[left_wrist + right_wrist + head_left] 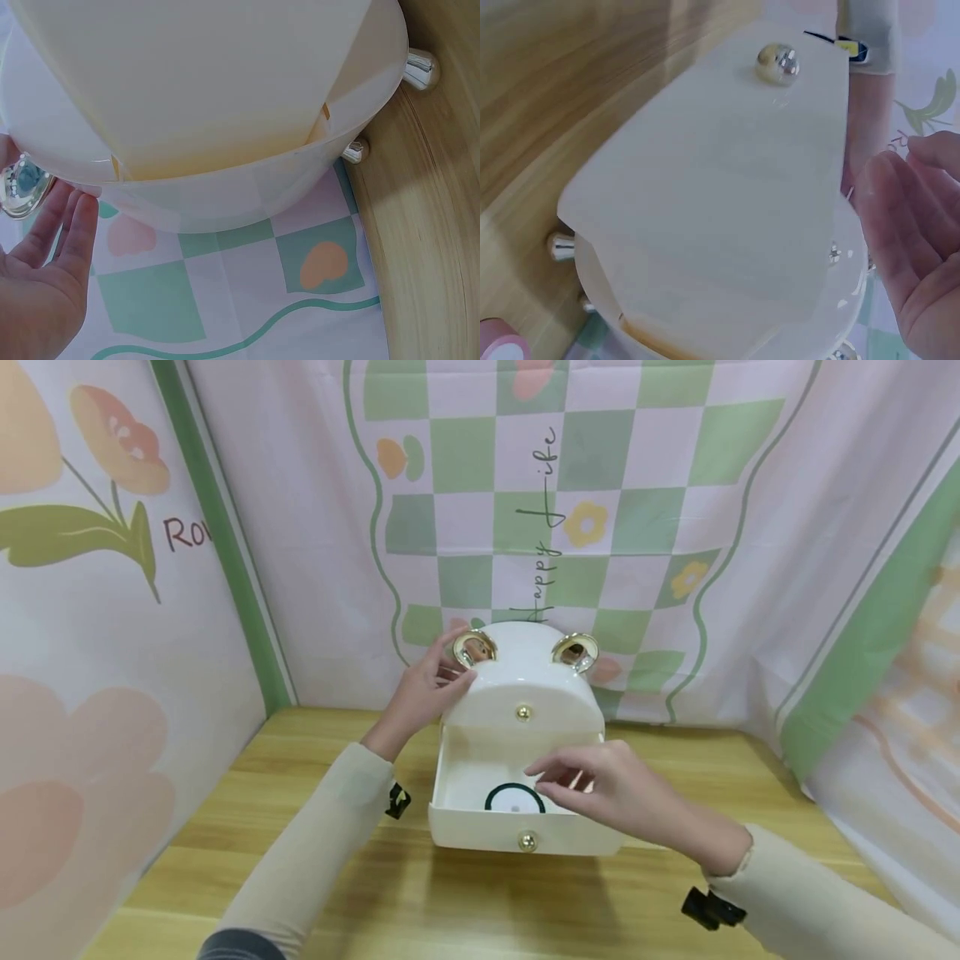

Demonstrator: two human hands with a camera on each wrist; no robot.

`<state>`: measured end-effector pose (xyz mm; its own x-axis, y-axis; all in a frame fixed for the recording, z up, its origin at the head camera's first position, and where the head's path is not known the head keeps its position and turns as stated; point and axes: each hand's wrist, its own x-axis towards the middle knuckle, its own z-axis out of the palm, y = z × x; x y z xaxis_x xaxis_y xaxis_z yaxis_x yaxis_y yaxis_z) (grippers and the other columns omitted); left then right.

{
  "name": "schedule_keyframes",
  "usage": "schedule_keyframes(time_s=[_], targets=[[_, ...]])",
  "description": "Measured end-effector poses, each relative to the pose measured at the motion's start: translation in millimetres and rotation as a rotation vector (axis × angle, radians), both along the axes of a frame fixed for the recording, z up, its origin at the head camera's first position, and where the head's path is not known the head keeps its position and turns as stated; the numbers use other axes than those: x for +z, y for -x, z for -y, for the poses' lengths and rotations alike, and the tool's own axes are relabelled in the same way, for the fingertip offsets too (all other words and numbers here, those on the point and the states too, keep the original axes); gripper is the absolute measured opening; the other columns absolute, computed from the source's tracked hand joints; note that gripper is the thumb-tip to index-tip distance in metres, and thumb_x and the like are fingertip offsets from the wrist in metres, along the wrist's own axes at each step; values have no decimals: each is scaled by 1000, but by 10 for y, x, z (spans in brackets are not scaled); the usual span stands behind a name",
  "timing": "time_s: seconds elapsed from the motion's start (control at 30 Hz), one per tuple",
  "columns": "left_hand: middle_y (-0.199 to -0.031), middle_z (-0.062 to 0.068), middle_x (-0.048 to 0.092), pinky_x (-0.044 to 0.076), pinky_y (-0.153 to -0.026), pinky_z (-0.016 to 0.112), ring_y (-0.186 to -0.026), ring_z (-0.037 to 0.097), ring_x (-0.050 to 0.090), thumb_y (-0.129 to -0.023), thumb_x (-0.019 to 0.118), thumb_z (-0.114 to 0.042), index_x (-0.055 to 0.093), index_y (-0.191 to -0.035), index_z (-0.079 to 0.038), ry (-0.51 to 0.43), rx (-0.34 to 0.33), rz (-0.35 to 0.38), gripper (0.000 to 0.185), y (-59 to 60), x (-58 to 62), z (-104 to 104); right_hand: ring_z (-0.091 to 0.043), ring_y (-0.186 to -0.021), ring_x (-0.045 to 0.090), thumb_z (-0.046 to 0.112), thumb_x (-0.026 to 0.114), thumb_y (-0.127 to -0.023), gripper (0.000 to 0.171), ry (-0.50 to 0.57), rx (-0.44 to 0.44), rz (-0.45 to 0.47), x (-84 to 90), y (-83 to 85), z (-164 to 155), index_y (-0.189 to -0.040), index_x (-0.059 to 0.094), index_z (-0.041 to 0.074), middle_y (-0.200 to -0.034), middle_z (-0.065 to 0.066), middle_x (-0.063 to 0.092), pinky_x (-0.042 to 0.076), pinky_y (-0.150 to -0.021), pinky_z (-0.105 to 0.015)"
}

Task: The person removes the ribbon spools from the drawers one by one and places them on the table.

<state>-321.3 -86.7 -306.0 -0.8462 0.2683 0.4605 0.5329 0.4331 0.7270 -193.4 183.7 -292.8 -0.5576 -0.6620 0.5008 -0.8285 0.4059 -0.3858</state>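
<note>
I see a white box [525,653] with shiny gold ears [475,648] on the table [750,777]. Its pulled-out drawer [478,829] has a green-rimmed circle [514,797] inside. The left hand [427,689] grips the box; the right hand [611,781] hangs loose above.

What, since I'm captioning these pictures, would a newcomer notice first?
A white box on the wooden table, with two gold ears on top and its lower drawer open. A dark green ring lies inside. The left hand touches the box; the right hand hovers near the drawer.

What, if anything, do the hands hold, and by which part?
Left hand holds the white box at its upper left, by a gold ornament; right hand, nothing.
</note>
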Motion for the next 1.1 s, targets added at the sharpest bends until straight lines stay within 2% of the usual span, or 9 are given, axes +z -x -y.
schedule_keyframes(time_s=[0.2,0.33,0.53,0.7,0.83,0.97,1.1], targets=[[-109,3,65,55,-90,36,-100,19,63,-99,65,-36,30,-153,-47,1,2,-1,66,-2,3,-3,-13,-93,70,15,73,-94,19,-121,43,126,-13,188,54,-113,74,11,-107,2,74,60,-77,-32],[-109,3,65,55,-90,35,-100,18,63,-99,65,-35,30,-152,-47,0,0,0,65,-4,2,-1,-17,-101,68,15,74,-93,24,-207,83,128,-79,316,94,-116,74,9,-112,-1,73,59,-81,-37],[-109,2,65,54,-90,35,-101,18,63,-99,65,-36,30,-152,-49,-8,-4,6,65,-12,7,5,-15,-106,66,16,75,-92,30,-328,123,150,-168,467,138,-121,73,11,-116,1,72,57,-84,-36],[-110,3,65,54,-90,35,-101,18,63,-99,65,-36,30,-152,-48,-5,-7,1,65,-11,6,7,-15,-115,62,7,72,-91,37,-427,195,211,-217,573,140,-128,69,10,-126,-1,67,56,-86,-33],[-109,3,65,55,-90,35,-100,18,63,-99,65,-36,30,-152,-48,-10,-12,-4,66,-7,-2,6,-20,-123,57,-8,68,-83,52,-504,234,265,-227,629,135,-132,66,10,-134,-5,63,52,-97,-38],[-109,3,65,54,-90,35,-100,18,63,-99,65,-36,30,-152,-48,-15,-18,-8,65,-5,-6,8,-24,-128,54,-14,63,-78,61,-552,240,253,-227,647,149,-134,64,11,-138,-8,60,45,-106,-42],[-109,3,65,54,-90,36,-100,18,63,-99,65,-36,30,-152,-48,-14,-19,-11,65,-3,-8,9,-25,-132,51,-2,67,-89,54,-600,229,224,-239,646,177,-141,58,12,-143,-8,56,40,-110,-42]])
